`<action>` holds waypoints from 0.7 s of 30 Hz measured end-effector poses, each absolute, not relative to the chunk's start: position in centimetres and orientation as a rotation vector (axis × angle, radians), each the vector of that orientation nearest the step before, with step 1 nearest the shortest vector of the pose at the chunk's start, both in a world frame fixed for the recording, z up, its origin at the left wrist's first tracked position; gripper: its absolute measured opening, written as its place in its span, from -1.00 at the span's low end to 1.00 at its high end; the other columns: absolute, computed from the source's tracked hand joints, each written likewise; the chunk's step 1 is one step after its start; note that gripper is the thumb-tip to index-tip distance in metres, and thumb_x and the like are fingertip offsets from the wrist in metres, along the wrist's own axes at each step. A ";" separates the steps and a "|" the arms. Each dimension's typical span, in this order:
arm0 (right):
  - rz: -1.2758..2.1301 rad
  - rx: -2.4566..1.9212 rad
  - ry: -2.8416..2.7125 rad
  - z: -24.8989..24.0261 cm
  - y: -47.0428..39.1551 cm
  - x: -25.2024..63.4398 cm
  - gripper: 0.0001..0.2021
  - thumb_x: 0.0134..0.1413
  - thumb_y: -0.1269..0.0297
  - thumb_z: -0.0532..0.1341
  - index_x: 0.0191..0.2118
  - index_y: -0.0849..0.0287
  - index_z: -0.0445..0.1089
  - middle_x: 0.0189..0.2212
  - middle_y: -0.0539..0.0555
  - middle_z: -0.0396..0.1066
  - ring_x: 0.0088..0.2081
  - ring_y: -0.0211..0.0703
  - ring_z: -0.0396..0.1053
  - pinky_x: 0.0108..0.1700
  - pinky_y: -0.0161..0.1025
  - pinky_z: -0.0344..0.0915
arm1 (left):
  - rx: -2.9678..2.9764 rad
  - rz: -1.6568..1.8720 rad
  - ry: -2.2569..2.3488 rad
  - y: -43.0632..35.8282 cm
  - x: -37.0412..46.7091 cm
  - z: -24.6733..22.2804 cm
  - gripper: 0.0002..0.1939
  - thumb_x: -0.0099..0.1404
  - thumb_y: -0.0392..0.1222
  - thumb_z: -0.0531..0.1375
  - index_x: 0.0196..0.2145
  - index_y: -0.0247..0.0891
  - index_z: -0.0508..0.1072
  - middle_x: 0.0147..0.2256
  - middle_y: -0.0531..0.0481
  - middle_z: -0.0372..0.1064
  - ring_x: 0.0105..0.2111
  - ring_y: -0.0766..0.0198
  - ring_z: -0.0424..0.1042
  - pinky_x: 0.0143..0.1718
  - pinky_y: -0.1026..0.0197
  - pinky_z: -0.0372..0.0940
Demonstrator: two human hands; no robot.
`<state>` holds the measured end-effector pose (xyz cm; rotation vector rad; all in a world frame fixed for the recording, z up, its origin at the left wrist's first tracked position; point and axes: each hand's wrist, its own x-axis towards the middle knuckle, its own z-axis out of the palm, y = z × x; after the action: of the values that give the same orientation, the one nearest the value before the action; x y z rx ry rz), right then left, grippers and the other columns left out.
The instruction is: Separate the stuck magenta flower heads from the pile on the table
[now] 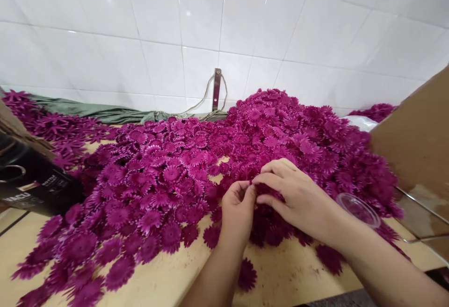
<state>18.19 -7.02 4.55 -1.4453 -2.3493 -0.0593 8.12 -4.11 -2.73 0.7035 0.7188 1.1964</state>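
Observation:
My left hand [238,213] is closed in a pinch, thumb against forefinger, with a tiny purple bit showing at the fingertips. Most of that piece is hidden, so its shape cannot be told. Curled inward, my right hand [298,197] meets it from the right, its fingertips at the same spot; whatever they grip is hidden. Both hands are over the near side of a large heap of purple artificial flower heads [277,129], round with toothed petals. A single flower head [247,274] lies on the yellowish tabletop [157,276] near my left forearm.
On the left stands a black printed box [38,181], with star-shaped purple pieces [56,124] behind it. A clear plastic lid [359,210] rests by my right forearm. Cardboard [417,153] borders the right. Green cloth [91,110] and a metal bracket [217,89] adjoin the tiled wall.

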 end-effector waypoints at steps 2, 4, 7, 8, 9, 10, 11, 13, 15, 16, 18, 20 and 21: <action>-0.065 -1.494 -2.319 4.2 -6.7 18.5 -0.88 0.02 0.49 0.10 -0.41 0.18 0.36 -0.42 0.10 0.33 -0.31 -0.12 0.25 -0.26 -0.14 0.24 | 0.753 1.191 0.739 -4.1 8.1 -2.8 -0.87 -0.04 -0.23 0.25 -0.51 -0.34 0.39 -0.61 0.12 0.31 -0.60 0.46 0.22 -0.54 0.38 0.15; -0.014 -1.545 -2.236 4.3 -6.2 19.4 -0.85 0.01 0.50 0.07 -0.47 0.18 0.31 -0.49 0.05 0.33 -0.38 -0.17 0.24 -0.32 -0.22 0.23 | 0.801 1.190 0.762 -4.3 8.1 -2.7 -0.90 -0.03 -0.28 0.24 -0.52 -0.34 0.38 -0.60 0.12 0.30 -0.59 0.45 0.22 -0.51 0.37 0.15; 0.069 -1.685 -1.995 4.9 -5.6 20.8 -0.85 -0.01 0.46 0.05 -0.53 0.16 0.23 -0.60 -0.02 0.27 -0.54 -0.27 0.19 -0.47 -0.32 0.17 | 0.858 1.202 0.799 -4.7 8.2 -2.4 -0.91 -0.04 -0.34 0.23 -0.53 -0.31 0.35 -0.63 0.16 0.25 -0.60 0.46 0.19 -0.53 0.38 0.12; 0.107 -1.717 -1.933 5.0 -5.6 21.1 -0.85 -0.02 0.43 0.04 -0.55 0.16 0.20 -0.63 -0.05 0.23 -0.58 -0.29 0.16 -0.51 -0.34 0.13 | 0.872 1.203 0.804 -4.8 8.2 -2.3 -0.91 -0.03 -0.34 0.22 -0.53 -0.31 0.34 -0.63 0.17 0.23 -0.60 0.46 0.18 -0.53 0.38 0.11; 0.138 -1.731 -1.895 5.0 -5.5 21.2 -0.84 -0.02 0.41 0.04 -0.57 0.15 0.17 -0.66 -0.07 0.19 -0.60 -0.31 0.13 -0.54 -0.35 0.11 | 0.882 1.198 0.805 -4.9 8.2 -2.2 -0.91 -0.03 -0.33 0.22 -0.52 -0.30 0.34 -0.64 0.17 0.22 -0.61 0.46 0.17 -0.54 0.38 0.10; 0.151 -1.734 -1.873 4.9 -5.4 21.2 -0.84 -0.03 0.40 0.03 -0.58 0.15 0.16 -0.67 -0.08 0.17 -0.61 -0.31 0.11 -0.55 -0.35 0.09 | 0.892 1.187 0.802 -4.9 8.3 -2.1 -0.90 -0.03 -0.32 0.22 -0.52 -0.30 0.33 -0.64 0.17 0.22 -0.61 0.46 0.17 -0.54 0.38 0.10; 0.138 -1.734 -1.859 4.8 -5.3 21.1 -0.84 -0.04 0.39 0.02 -0.58 0.14 0.15 -0.68 -0.08 0.16 -0.61 -0.31 0.11 -0.54 -0.35 0.09 | 0.903 1.175 0.797 -5.0 8.3 -2.0 -0.90 -0.03 -0.30 0.22 -0.52 -0.30 0.32 -0.64 0.17 0.21 -0.61 0.46 0.17 -0.55 0.38 0.11; 0.046 -1.753 -1.818 4.6 -4.9 20.8 -0.86 -0.07 0.40 0.03 -0.59 0.14 0.15 -0.66 -0.06 0.19 -0.58 -0.28 0.15 -0.49 -0.32 0.13 | 0.925 1.166 0.795 -5.1 8.3 -1.6 -0.88 -0.02 -0.28 0.21 -0.51 -0.29 0.31 -0.64 0.17 0.21 -0.62 0.45 0.18 -0.56 0.37 0.11; -0.077 -1.807 -1.737 4.7 -4.2 21.1 -0.87 -0.11 0.42 0.04 -0.59 0.14 0.17 -0.62 -0.02 0.25 -0.52 -0.24 0.21 -0.40 -0.29 0.18 | 0.949 1.176 0.809 -5.3 8.1 -1.3 -0.87 -0.02 -0.26 0.21 -0.52 -0.28 0.29 -0.64 0.17 0.20 -0.62 0.45 0.17 -0.57 0.37 0.11; -0.140 -1.840 -1.675 5.0 -3.7 21.6 -0.88 -0.12 0.44 0.04 -0.59 0.14 0.17 -0.58 0.01 0.28 -0.48 -0.21 0.24 -0.35 -0.25 0.19 | 0.957 1.182 0.825 -5.5 7.9 -1.2 -0.87 -0.01 -0.25 0.21 -0.52 -0.28 0.29 -0.64 0.17 0.19 -0.63 0.46 0.15 -0.58 0.38 0.09; -0.254 -1.923 -1.488 6.0 -2.6 23.4 -0.89 -0.14 0.46 0.02 -0.55 0.15 0.20 -0.51 0.08 0.32 -0.40 -0.11 0.28 -0.27 -0.15 0.21 | 0.970 1.176 0.864 -6.0 7.2 -1.1 -0.86 -0.02 -0.22 0.21 -0.53 -0.28 0.28 -0.65 0.18 0.16 -0.64 0.46 0.12 -0.59 0.38 0.07; -0.314 -2.014 -1.294 7.0 -1.7 25.5 -0.90 -0.14 0.47 0.03 -0.49 0.18 0.25 -0.47 0.14 0.34 -0.37 -0.03 0.31 -0.25 -0.06 0.23 | 0.991 1.147 0.895 -6.3 6.4 -1.3 -0.83 -0.04 -0.19 0.23 -0.54 -0.29 0.30 -0.65 0.17 0.17 -0.62 0.46 0.13 -0.58 0.38 0.08; -0.325 -2.039 -1.265 7.5 -1.4 26.3 -0.90 -0.14 0.46 0.05 -0.46 0.20 0.28 -0.43 0.17 0.36 -0.33 0.01 0.32 -0.23 -0.03 0.24 | 0.997 1.131 0.906 -6.4 6.0 -1.4 -0.82 -0.06 -0.18 0.25 -0.54 -0.29 0.31 -0.64 0.16 0.19 -0.61 0.45 0.15 -0.57 0.37 0.10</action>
<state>26.33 -1.43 7.46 -2.0388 -1.2652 -0.3249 6.05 -6.36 -1.43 0.9975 0.9061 1.1315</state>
